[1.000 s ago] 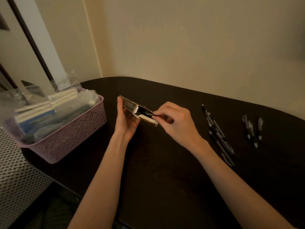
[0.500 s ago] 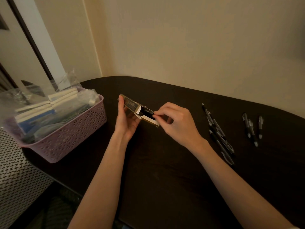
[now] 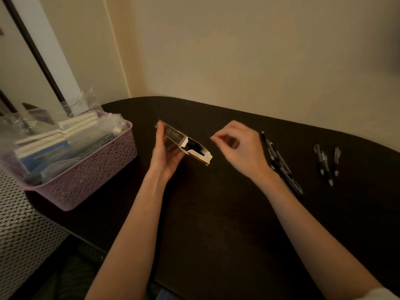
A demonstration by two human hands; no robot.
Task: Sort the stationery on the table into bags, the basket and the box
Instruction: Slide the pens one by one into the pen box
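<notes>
Left hand (image 3: pixel 166 156) gripping box (image 3: pixel 184 142), right hand (image 3: pixel 240 148) empty

**Table surface: contents**

Dark table (image 3: pixel 216 213), rounded far edge against the wall. At its left end stands a pink perforated basket (image 3: pixel 91 169). At right lie a row of black pens (image 3: pixel 281 165) and, apart, three more pens (image 3: pixel 326 161).

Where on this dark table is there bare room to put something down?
The near table between the forearms is bare, as is the far strip along the wall. Crowded: the basket at left, pens beside the right hand, more pens further right.
</notes>
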